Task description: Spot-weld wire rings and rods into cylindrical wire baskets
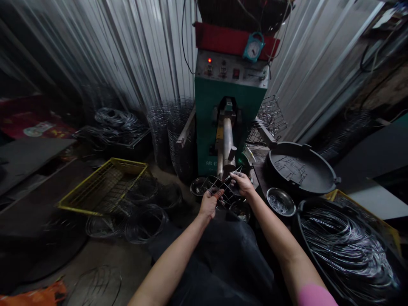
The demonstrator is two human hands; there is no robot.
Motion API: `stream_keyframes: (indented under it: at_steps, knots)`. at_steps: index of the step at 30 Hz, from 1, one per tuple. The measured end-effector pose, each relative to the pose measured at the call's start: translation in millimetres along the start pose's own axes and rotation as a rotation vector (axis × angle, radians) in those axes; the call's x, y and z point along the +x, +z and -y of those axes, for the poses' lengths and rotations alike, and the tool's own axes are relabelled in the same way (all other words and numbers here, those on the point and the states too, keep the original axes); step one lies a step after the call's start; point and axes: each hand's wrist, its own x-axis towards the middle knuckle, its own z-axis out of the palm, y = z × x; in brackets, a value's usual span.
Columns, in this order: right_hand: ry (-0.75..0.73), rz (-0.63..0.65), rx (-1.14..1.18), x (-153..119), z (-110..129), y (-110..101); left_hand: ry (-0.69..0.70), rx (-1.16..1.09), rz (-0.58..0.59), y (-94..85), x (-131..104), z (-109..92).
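A small wire grid [227, 195] is held at the tip of the green machine [207, 123], below its metal arms [228, 138]. My left hand [209, 203] is closed on the grid's left side, with an orange covering showing on a finger. On the other side my right hand [241, 183] pinches something thin and metallic, which looks like a short wire piece, close to the electrode tip. Its exact shape is too small to tell. Bowls stand under and beside the hands, partly hidden by the grid.
Right of me are a round black pan [302, 168], a bowl of small metal pieces [281, 202] and a tub of bent wires [350, 250]. A yellow crate [86, 210] and wire rings [146, 223] lie left. Corrugated metal wall [127, 46] rises behind.
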Motion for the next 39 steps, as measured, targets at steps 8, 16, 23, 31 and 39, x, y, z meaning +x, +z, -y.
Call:
stream_keyframes:
  at_steps: [8, 16, 23, 31, 39]
  knots:
    - [0.010, -0.007, -0.006, -2.0, -3.7, 2.5, 0.041, 0.041, 0.000, -3.1, 2.1, -1.6]
    - [0.074, -0.038, -0.035, 1.4, 0.4, -24.1, 0.064, 0.009, 0.056, -7.6, 4.4, 0.4]
    - [0.066, -0.010, 0.071, -6.8, 11.7, -30.6, 0.033, -0.061, 0.014, -5.5, 4.4, 8.8]
    - [0.037, -0.027, 0.052, 0.6, -2.4, -7.0, 0.018, -0.111, -0.075, -7.1, -3.1, 6.7]
    - [-0.003, -0.052, 0.018, 17.1, -7.3, 2.1, 0.025, -0.137, -0.088, -7.2, 5.1, -0.2]
